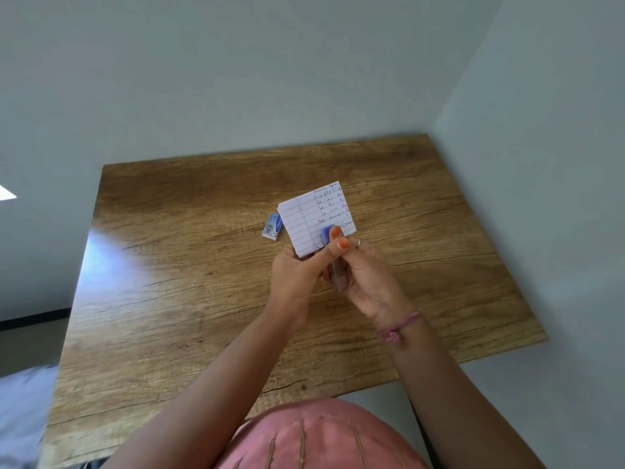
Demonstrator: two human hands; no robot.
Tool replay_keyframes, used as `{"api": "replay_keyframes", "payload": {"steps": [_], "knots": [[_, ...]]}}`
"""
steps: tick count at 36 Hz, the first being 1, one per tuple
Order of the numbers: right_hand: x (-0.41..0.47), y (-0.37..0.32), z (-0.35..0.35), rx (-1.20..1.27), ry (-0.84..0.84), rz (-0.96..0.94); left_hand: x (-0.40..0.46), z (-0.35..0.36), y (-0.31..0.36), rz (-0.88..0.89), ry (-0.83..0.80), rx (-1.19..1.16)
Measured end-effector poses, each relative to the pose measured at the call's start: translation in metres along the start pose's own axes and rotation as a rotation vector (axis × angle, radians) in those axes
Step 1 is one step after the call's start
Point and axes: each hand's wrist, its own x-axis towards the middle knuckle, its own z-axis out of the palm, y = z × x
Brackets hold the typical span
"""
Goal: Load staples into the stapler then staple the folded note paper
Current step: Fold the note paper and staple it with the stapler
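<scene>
My right hand (367, 275) has its grip pinched on the stapler (333, 252), thumb pressing down on the blue head while the fingers wrap the darker body. The stapler's long axis runs from my palm up and away toward the paper, so its mouth sits at the sheet's near edge. My left hand (297, 269) has its grip closed on the folded note paper (313, 214) at the near left corner, holding it tilted up off the surface (169, 265).

The paper lies straight ahead of the stapler's head, with its lower right part under the blue tip; I judge the edge is already between the jaws, though the contact itself is hidden by my thumb. The sheet is white, ruled, with handwriting on its right half and a vertical crease.

The small blue staple box (272, 226) rests just left of the paper.
</scene>
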Motion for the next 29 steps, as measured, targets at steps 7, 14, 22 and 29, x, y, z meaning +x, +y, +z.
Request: {"api": "replay_keyframes", "payload": {"steps": [7, 14, 22, 29], "knots": [[0.001, 0.000, 0.007, 0.019, 0.049, 0.008, -0.001, 0.000, 0.004, -0.051, 0.006, -0.049], [0.003, 0.005, 0.013, 0.086, 0.141, 0.012, 0.000, -0.001, 0.006, -0.075, 0.053, -0.113], [0.006, 0.004, 0.014, 0.065, 0.136, 0.019, 0.005, -0.004, 0.008, -0.092, 0.032, -0.143], [0.006, 0.001, 0.008, -0.032, 0.111, 0.024, 0.012, -0.014, 0.018, -0.119, -0.106, -0.044]]}}
